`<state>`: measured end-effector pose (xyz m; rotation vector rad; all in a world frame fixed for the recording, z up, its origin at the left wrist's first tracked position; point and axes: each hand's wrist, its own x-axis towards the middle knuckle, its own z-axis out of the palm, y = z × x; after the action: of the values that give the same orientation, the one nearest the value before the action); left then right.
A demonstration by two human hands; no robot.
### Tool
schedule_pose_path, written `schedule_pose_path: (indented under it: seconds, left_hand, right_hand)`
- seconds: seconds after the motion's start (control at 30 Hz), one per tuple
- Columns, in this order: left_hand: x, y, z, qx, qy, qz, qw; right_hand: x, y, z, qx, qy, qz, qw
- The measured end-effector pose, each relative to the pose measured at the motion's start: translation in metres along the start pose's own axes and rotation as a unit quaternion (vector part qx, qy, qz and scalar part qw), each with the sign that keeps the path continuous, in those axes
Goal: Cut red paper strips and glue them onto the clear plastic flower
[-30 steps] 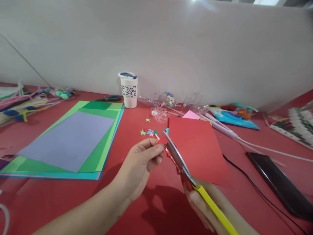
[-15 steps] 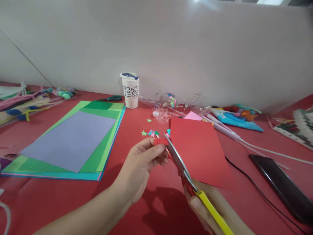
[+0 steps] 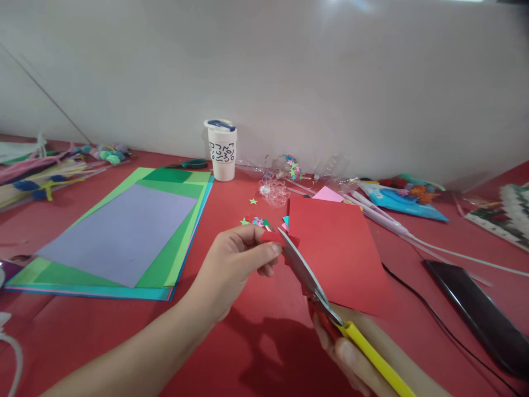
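My left hand (image 3: 235,264) pinches a small red paper piece (image 3: 270,237) between thumb and fingers. My right hand (image 3: 351,355), low at the bottom edge, grips yellow-handled scissors (image 3: 314,284) whose blades point up and left, their tips at the pinched piece. A larger red paper sheet (image 3: 336,253) lies just behind the blades on the red table (image 3: 103,331). Small coloured paper stars (image 3: 256,220) are scattered beyond my left hand.
A stack of green, purple and blue paper sheets (image 3: 119,234) lies at left. A white cup (image 3: 223,150) and green scissors (image 3: 192,164) stand near the wall. Pipe cleaners (image 3: 45,171) far left, a blue packet (image 3: 400,198), a black phone (image 3: 475,306) with cable at right.
The scissors and my right hand have shifted slightly right and down. My left hand keeps its pinch on the red piece, now a little lower. The view has tilted a little.
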<state>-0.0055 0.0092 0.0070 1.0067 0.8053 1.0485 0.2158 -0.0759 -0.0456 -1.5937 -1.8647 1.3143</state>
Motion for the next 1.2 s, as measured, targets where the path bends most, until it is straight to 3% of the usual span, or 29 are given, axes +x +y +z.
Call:
schedule_pose_path:
  seconds: [0.2, 0.57, 0.9, 1.2]
  left_hand:
    - [0.001, 0.000, -0.001, 0.002, -0.002, -0.015, 1.000]
    - [0.001, -0.001, -0.001, 0.013, -0.002, -0.020, 1.000]
    - [0.002, -0.004, -0.003, 0.014, -0.010, -0.024, 1.000]
    - [0.000, -0.003, -0.003, 0.012, -0.004, -0.028, 1.000]
  right_hand:
    - [-0.007, 0.010, -0.001, 0.002, 0.005, 0.011, 1.000]
    - [-0.015, 0.039, 0.018, 0.003, 0.071, 0.047, 0.996]
    - [-0.012, 0.027, 0.004, 0.009, 0.030, 0.037, 0.999]
    - [-0.015, 0.026, 0.008, 0.017, 0.025, 0.026, 0.999]
